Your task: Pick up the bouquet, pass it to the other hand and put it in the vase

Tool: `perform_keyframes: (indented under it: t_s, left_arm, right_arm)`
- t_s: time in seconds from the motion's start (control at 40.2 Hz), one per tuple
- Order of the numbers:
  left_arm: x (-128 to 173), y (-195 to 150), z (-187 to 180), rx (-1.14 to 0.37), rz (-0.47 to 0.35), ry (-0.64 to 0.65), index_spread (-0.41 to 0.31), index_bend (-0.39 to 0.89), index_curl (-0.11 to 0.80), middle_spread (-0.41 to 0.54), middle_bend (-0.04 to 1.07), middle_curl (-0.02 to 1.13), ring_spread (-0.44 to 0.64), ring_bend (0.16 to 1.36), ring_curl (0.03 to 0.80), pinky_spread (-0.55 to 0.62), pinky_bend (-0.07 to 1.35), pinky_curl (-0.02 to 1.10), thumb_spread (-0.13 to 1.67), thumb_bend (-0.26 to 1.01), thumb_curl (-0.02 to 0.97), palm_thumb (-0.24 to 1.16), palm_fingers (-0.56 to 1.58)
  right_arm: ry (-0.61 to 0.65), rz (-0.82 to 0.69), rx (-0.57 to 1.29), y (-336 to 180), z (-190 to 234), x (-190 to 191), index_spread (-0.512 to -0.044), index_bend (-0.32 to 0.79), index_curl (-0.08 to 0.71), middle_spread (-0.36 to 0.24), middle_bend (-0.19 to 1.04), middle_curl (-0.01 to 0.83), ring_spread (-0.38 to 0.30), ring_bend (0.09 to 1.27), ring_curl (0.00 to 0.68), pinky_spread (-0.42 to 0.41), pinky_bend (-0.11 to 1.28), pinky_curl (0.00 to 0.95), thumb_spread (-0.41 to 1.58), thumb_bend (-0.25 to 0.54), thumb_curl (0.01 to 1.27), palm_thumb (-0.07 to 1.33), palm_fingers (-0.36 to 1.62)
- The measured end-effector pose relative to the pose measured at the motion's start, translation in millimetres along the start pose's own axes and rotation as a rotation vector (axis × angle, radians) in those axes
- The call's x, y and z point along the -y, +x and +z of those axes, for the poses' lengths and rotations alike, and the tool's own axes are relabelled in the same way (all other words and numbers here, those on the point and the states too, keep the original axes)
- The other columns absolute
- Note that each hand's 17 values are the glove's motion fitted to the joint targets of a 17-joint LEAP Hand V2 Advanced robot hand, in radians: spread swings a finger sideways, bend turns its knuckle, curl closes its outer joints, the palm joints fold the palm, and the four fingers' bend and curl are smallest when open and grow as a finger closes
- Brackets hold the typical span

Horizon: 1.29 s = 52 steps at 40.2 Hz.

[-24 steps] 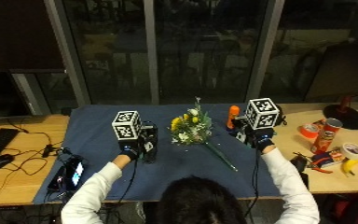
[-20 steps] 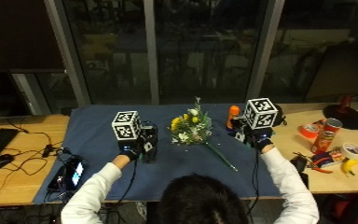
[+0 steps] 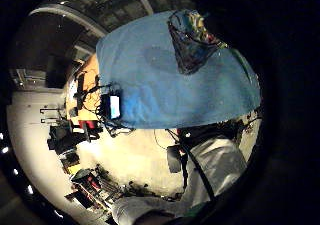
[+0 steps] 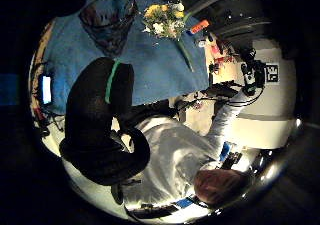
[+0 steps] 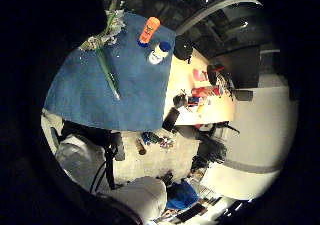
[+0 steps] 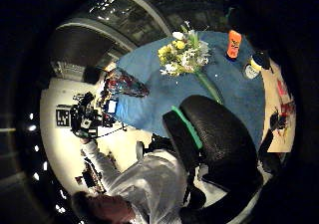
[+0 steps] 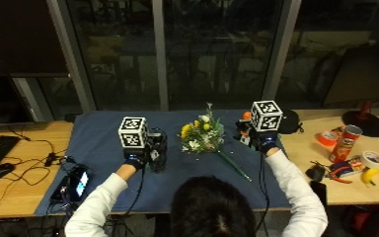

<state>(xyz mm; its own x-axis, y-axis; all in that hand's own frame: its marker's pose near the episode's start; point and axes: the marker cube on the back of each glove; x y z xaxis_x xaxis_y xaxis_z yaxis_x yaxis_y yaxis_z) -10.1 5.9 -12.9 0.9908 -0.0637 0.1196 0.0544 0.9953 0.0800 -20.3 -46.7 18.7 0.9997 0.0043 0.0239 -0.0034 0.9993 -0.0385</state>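
Outside view shows the bouquet [image 7: 203, 139] lying untouched at the frame's centre on the blue-clothed surface [image 7: 104, 129], vase [image 7: 157, 155] just left, so you're before the pick-up: neither your left hand [image 7: 135, 160] nor right hand [image 7: 266, 143] grasps anything, though I cannot tell their finger state; reach in next and close on the stems.

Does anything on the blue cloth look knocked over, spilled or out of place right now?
Nothing stands out. The bouquet lies flat on the blue cloth, stem toward the person, not yet picked up. The vase stands upright by the left hand.
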Motion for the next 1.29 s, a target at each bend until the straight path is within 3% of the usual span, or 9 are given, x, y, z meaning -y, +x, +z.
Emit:
perform_keyframes:
  t_s: [0.075,0.199,0.472,0.597,0.721,1.019,1.118,1.193,1.292]
  left_arm:
    - [-0.7,5.1,1.2,-0.003,0.035,0.034,-0.048,0.23,0.31,0.076,0.16,0.26,0.2,0.35,0.226,0.17,0.24,0.27,1.2,0.12,0.208,0.35,0.53]
    - [-1.3,15.1,-1.2,-0.007,0.089,0.084,-0.032,0.22,0.332,0.071,0.18,0.28,0.19,0.34,0.233,0.17,0.22,0.28,1.22,0.1,0.225,0.34,0.56]
    - [25.7,27.7,-14.5,0.035,0.109,0.184,-0.025,0.2,0.373,0.052,0.17,0.3,0.18,0.33,0.252,0.17,0.18,0.3,1.24,0.06,0.259,0.37,0.58]
    - [35.0,34.2,-8.7,0.056,0.117,0.158,-0.029,0.2,0.388,0.051,0.17,0.31,0.18,0.33,0.26,0.17,0.18,0.31,1.25,0.04,0.27,0.38,0.58]
    - [39.1,37.5,-4.0,0.07,0.118,0.127,-0.03,0.2,0.399,0.054,0.17,0.32,0.18,0.33,0.27,0.19,0.17,0.31,1.25,0.02,0.279,0.38,0.56]
    - [43.8,37.2,6.6,0.073,0.1,0.083,-0.031,0.21,0.428,0.062,0.17,0.33,0.2,0.33,0.281,0.26,0.16,0.29,1.26,-0.01,0.295,0.4,0.53]
    - [46.2,40.7,7.9,0.075,0.108,0.083,-0.031,0.21,0.434,0.063,0.17,0.33,0.2,0.33,0.284,0.26,0.16,0.28,1.26,-0.01,0.298,0.4,0.53]
    - [47.9,44.9,9.2,0.075,0.119,0.085,-0.031,0.21,0.438,0.063,0.17,0.34,0.2,0.33,0.286,0.27,0.16,0.28,1.26,-0.01,0.3,0.4,0.53]
    - [50.7,49.1,14.9,0.07,0.134,0.075,-0.031,0.21,0.442,0.064,0.17,0.34,0.2,0.33,0.288,0.27,0.17,0.28,1.26,-0.01,0.303,0.4,0.53]
  right_arm:
    - [-0.009,0.045,0.012,-0.1,0.1,1.1,-0.307,0.11,0.223,-0.095,0.26,0.288,-0.069,0.43,0.279,0.039,0.33,0.272,1.2,0.156,0.16,0.41,0.63]
    - [-0.02,0.151,0.017,4.5,2.9,11.2,-0.299,-0.07,0.14,-0.076,0.19,0.29,-0.106,0.59,0.329,-0.01,0.58,0.334,1.19,0.086,0.16,0.35,0.74]
    - [-0.176,0.312,0.04,13.8,74.8,66.7,-0.252,0.04,0.094,-0.044,0.23,0.347,-0.126,0.64,0.384,-0.042,0.7,0.394,1.15,0.007,0.2,0.34,0.66]
    - [-0.437,0.411,0.116,16.3,135.9,70.5,-0.232,0.0,0.075,-0.023,0.2,0.354,-0.1,0.62,0.394,0.005,0.76,0.417,1.14,-0.006,0.23,0.37,0.45]
    - [-0.325,0.36,0.174,10.0,177.4,66.6,-0.217,0.01,0.053,0.003,0.19,0.355,-0.082,0.64,0.396,0.047,0.81,0.417,1.12,-0.008,0.26,0.4,0.36]
    - [-0.428,0.508,0.145,2.3,275.1,51.5,-0.196,0.06,0.054,0.02,0.24,0.386,-0.052,0.65,0.393,0.106,0.82,0.397,1.1,-0.012,0.31,0.47,0.31]
    - [-0.345,0.511,0.109,-7.5,278.5,51.5,-0.199,0.15,0.096,-0.012,0.32,0.41,-0.095,0.62,0.38,0.069,0.72,0.365,1.1,0.028,0.33,0.58,0.44]
    - [-0.256,0.473,0.118,-13.5,279.4,56.0,-0.214,0.33,0.164,-0.06,0.36,0.427,-0.144,0.65,0.371,-0.047,0.6,0.326,1.12,0.075,0.35,0.69,0.83]
    - [-0.079,0.462,0.12,-12.6,273.9,60.7,-0.227,0.44,0.225,-0.103,0.36,0.447,-0.164,0.65,0.383,-0.14,0.54,0.318,1.15,0.145,0.38,0.84,1.1]
